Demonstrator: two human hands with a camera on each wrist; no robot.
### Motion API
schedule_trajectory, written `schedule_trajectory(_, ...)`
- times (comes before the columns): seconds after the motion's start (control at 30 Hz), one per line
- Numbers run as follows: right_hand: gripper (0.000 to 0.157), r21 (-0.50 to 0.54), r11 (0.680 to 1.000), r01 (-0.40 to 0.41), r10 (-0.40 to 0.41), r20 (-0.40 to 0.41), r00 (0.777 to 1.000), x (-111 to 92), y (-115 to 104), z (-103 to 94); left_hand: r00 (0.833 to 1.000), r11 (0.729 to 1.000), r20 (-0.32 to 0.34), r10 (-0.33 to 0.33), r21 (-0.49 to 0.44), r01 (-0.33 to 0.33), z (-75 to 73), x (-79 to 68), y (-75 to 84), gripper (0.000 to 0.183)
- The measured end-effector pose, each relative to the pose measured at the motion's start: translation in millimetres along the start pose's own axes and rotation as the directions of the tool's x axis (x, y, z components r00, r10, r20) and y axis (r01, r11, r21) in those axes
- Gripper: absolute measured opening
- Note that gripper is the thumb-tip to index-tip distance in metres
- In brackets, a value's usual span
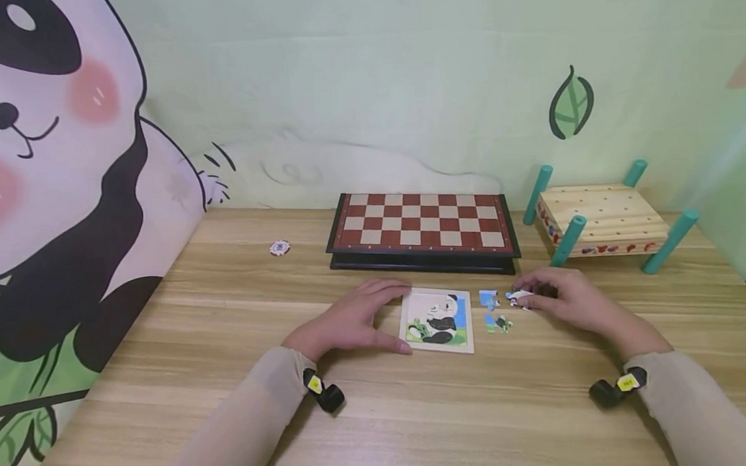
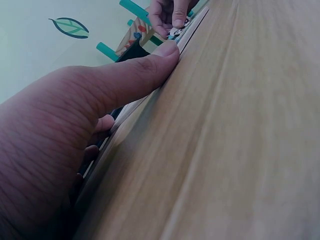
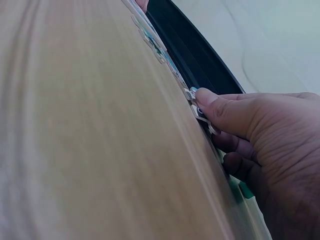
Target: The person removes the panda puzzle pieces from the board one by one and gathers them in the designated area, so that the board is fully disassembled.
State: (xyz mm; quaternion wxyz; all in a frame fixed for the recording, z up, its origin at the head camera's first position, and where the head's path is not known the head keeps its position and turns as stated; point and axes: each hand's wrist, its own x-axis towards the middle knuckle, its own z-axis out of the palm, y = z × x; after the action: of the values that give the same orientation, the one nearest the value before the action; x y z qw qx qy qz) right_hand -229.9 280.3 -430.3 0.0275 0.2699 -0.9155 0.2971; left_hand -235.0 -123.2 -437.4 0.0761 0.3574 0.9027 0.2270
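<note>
A small square jigsaw puzzle tray (image 1: 440,349) with a partly filled panda picture lies flat on the table. My left hand (image 1: 353,319) holds it at its left side, thumb at the near corner and fingers at the far corner. In the left wrist view, the left thumb (image 2: 145,72) rests along the tray's edge. To the right of the tray, my right hand (image 1: 562,298) pinches a puzzle piece (image 1: 518,297) between thumb and fingers. Two groups of puzzle pieces, a blue one (image 1: 488,298) and a blue-green one (image 1: 498,323), lie between tray and right hand.
Behind the tray stands a red-and-white chessboard (image 1: 420,221) on a black base. At the back right is a wooden pegboard block (image 1: 599,217) with upright teal legs. A poker chip (image 1: 279,248) lies at the back left. A panda-printed wall borders the table (image 1: 425,424).
</note>
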Motion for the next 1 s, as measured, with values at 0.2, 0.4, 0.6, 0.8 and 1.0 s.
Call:
schedule_trajectory(0.2,0.019,-0.030,0.999,0.031,-0.032,-0.016,0.999,-0.2,1.7,0.3,1.000,1.000,0.001,-0.001,0.004,0.001,0.3,0.3,0.1,0.105)
schedule_trajectory(0.4,0.019,-0.064,0.997,0.052,-0.053,-0.026,0.998,0.3,3.7,1.3,1.000,1.000,0.000,-0.001,0.002,0.001,0.1,0.4,0.3,0.103)
schedule_trajectory(0.6,0.014,-0.093,0.990,0.110,-0.114,-0.036,0.993,2.7,1.3,3.3,1.000,1.000,-0.005,-0.002,0.012,0.002,0.7,0.5,-1.9,0.105)
schedule_trajectory(0.8,0.013,-0.093,0.991,0.094,-0.097,-0.030,0.995,2.3,-0.1,4.0,1.000,1.000,-0.005,0.004,0.004,-0.004,1.3,0.2,-1.6,0.104)
schedule_trajectory(1.0,0.013,-0.090,0.990,0.111,-0.115,-0.036,0.993,1.4,-0.7,3.7,1.000,1.000,-0.009,0.013,0.004,-0.013,0.8,-0.3,-0.9,0.104)
